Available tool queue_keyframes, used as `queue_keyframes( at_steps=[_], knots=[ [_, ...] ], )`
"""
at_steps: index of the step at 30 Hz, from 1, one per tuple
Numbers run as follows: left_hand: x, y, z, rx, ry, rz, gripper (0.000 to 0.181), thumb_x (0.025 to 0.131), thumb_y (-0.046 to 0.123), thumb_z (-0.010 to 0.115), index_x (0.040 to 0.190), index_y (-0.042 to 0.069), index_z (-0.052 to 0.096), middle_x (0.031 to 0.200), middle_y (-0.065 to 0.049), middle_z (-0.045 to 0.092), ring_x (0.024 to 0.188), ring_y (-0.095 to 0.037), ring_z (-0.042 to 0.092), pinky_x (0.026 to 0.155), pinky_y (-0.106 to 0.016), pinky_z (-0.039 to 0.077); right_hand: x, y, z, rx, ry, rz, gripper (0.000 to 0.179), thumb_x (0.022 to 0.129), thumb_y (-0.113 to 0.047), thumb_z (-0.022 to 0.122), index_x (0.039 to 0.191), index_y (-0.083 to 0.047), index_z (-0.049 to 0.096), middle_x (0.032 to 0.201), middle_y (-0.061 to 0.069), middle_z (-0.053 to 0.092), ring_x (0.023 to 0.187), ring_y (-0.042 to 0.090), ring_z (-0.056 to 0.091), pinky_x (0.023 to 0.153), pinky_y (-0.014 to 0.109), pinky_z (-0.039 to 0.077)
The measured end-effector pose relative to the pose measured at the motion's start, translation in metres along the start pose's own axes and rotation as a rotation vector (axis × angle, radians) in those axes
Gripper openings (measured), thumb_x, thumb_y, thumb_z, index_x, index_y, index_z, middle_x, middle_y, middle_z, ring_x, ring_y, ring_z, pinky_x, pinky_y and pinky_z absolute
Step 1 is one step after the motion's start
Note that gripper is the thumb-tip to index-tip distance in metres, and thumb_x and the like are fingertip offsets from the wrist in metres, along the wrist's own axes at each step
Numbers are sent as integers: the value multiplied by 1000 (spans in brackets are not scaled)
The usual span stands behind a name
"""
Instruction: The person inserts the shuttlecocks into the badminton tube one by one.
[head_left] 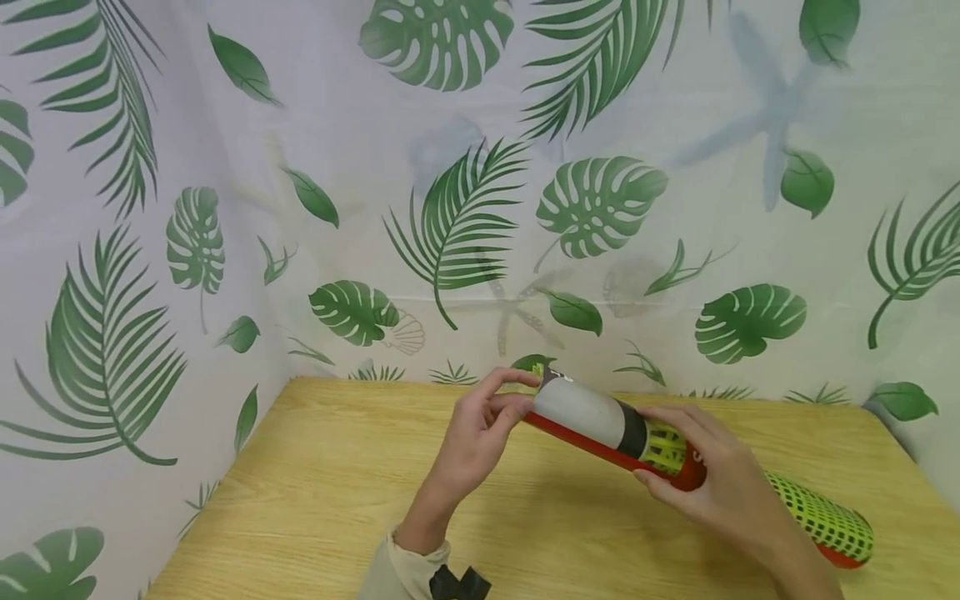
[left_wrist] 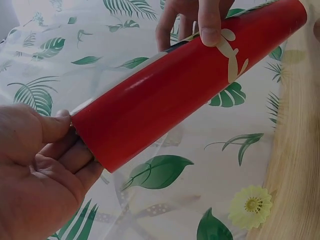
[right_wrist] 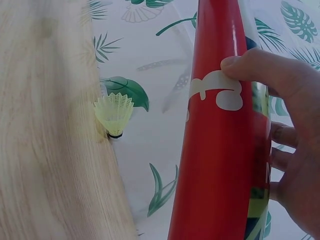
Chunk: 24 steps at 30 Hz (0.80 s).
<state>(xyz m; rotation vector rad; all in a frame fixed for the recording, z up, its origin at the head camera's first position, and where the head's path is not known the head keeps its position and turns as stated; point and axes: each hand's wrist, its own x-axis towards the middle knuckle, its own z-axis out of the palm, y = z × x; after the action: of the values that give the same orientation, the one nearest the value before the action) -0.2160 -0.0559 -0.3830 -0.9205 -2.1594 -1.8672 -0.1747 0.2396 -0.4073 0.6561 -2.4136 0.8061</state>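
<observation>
A long shuttlecock tube (head_left: 581,408), red with a grey-white panel and a yellow-green grid pattern, is held slanted across the head view, its left end higher. My left hand (head_left: 472,437) pinches that left end, with the thumb (left_wrist: 56,127) at the rim and the other fingers tucked at the end of the tube. My right hand (head_left: 723,487) grips the tube around its middle and hides part of it. In the right wrist view, the right thumb (right_wrist: 237,67) presses on the red side near a white printed figure.
A pale yellow shuttlecock (right_wrist: 115,115) sits at the edge of the wood-grain table (head_left: 337,483), near the wall. Behind and to the left hangs a white cloth (head_left: 480,108) printed with green leaves.
</observation>
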Motion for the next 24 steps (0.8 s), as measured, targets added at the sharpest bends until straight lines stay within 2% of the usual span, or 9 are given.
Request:
queue_keyframes(
  at_steps=[1, 8, 10, 12, 13, 15, 17, 19, 24],
  knots=[
    [0, 0, 1, -3, -11, 0, 24, 108, 10, 53, 129, 3, 61, 91, -16, 74, 41, -10, 23, 49, -23, 29, -1, 0, -1, -1, 2, -2, 76, 68, -13, 95, 136, -24, 63, 128, -6, 61, 102, 9, 55, 76, 23, 53],
    [0, -1, 7, 24, -43, 25, 21, 109, 10, 49, 128, 3, 57, 93, -18, 74, 46, -8, 22, 52, -23, 29, -2, 3, -4, -8, 6, -10, 76, 67, -13, 96, 135, -23, 63, 128, -4, 62, 104, 10, 55, 82, 13, 46],
    [0, -1, 9, 35, -30, 34, 20, 109, 9, 50, 127, 4, 58, 100, -17, 75, 46, -7, 23, 53, -23, 30, -3, 4, -5, -14, 4, -2, 76, 67, -13, 96, 135, -23, 63, 129, -4, 62, 105, 10, 55, 82, 14, 47],
    [0, -2, 11, 50, -7, 43, 19, 108, 8, 51, 125, 4, 59, 98, -15, 76, 47, -7, 26, 53, -23, 31, -3, 4, -6, -16, 1, 2, 76, 67, -12, 96, 135, -23, 63, 129, -3, 62, 104, 10, 55, 80, 18, 50],
    [0, -2, 12, 49, 13, 47, 18, 107, 8, 53, 123, 4, 60, 98, -15, 76, 49, -5, 35, 56, -22, 36, -3, 4, -6, -13, 0, 3, 76, 67, -12, 96, 135, -22, 63, 128, -3, 62, 103, 10, 56, 78, 20, 52],
    [0, -1, 14, 44, 56, 58, 16, 105, 7, 57, 120, 3, 63, 99, -14, 76, 58, -7, 55, 65, -21, 46, -4, 4, -7, -7, 0, 4, 77, 67, -11, 95, 136, -22, 63, 128, -3, 63, 103, 10, 56, 76, 25, 55],
    [0, 0, 17, 26, 92, 70, 14, 103, 6, 61, 116, 2, 66, 100, -14, 76, 78, -13, 71, 78, -24, 54, -4, 5, -8, 1, 4, 2, 77, 67, -10, 95, 136, -22, 63, 128, -3, 63, 103, 9, 56, 76, 24, 54],
    [1, 2, 19, -8, 109, 87, 13, 102, 5, 63, 113, 0, 67, 104, -15, 75, 98, -22, 74, 91, -31, 56, -4, 6, -10, 2, 7, 1, 79, 67, -10, 96, 137, -22, 63, 129, -3, 63, 104, 9, 55, 77, 22, 53],
    [3, -1, 18, -42, 156, 155, 16, 101, 4, 64, 117, 1, 66, 115, -14, 72, 108, -26, 71, 96, -38, 56, -6, 12, -20, 5, 39, 21, 83, 66, -7, 96, 139, -21, 61, 128, -4, 62, 103, 5, 53, 77, 13, 48]
  ],
)
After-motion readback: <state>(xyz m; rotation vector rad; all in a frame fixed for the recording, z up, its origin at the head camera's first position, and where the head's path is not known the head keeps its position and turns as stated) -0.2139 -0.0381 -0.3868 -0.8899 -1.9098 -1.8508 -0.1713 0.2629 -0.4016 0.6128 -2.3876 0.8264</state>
